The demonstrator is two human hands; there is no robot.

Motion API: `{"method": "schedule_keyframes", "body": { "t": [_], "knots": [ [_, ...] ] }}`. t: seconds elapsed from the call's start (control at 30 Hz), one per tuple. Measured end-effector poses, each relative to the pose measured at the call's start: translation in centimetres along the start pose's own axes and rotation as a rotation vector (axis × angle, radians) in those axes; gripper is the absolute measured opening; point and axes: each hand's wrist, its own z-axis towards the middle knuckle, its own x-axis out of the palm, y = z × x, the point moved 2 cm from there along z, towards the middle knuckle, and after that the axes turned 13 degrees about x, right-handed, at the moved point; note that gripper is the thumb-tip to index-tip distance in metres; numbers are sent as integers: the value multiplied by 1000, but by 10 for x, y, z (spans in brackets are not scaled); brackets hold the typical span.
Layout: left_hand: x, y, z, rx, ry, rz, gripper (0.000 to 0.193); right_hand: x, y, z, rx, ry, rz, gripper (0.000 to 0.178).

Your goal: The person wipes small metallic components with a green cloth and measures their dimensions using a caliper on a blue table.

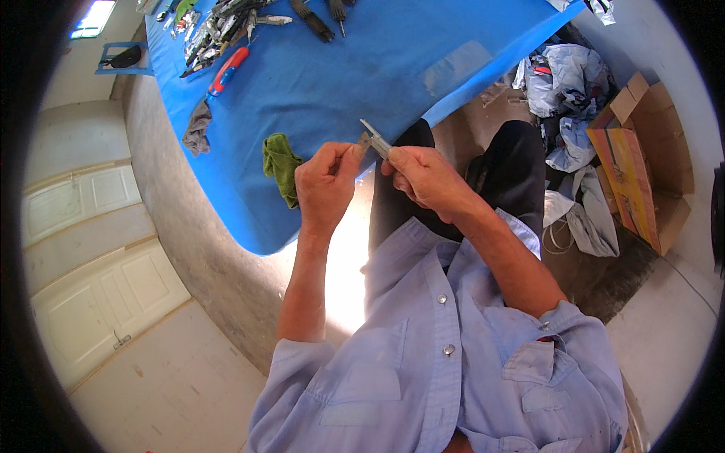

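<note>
Over the table's near edge, my two hands meet at a small silver metal tool (380, 146) with a slim pointed end sticking up. My right hand (428, 178) grips its lower end, thumb on top and fingers curled beneath. My left hand (325, 185) pinches a small flat metal piece (364, 141) against the tool's left side. Whether the two are joined I cannot tell. A crumpled green cloth (281, 167) lies on the blue table cover (332, 87), just left of my left hand.
A red and blue handled tool (228, 72) and a grey rag (198, 130) lie toward the table's left edge. Farther back is a heap of metal tools (224, 32), with dark brushes (313, 20) beside it. An open cardboard box (638, 162) and crumpled cloths (570, 83) lie at right.
</note>
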Motion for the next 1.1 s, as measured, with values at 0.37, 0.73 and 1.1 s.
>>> {"method": "schedule_keyframes", "body": {
  "t": [0.37, 0.73, 1.1],
  "knots": [
    [0, -6, 3, 7, 30, 27, 13, -1, -1, 1, 12, -10, -7, 40],
    [0, -6, 2, -24, 16, 10, 14, -2, -1, 2, 7, -17, -29, 39],
    [-1, -10, 3, 1, 19, 13, 14, -1, -1, 1, 21, -5, -11, 39]
  ]
}}
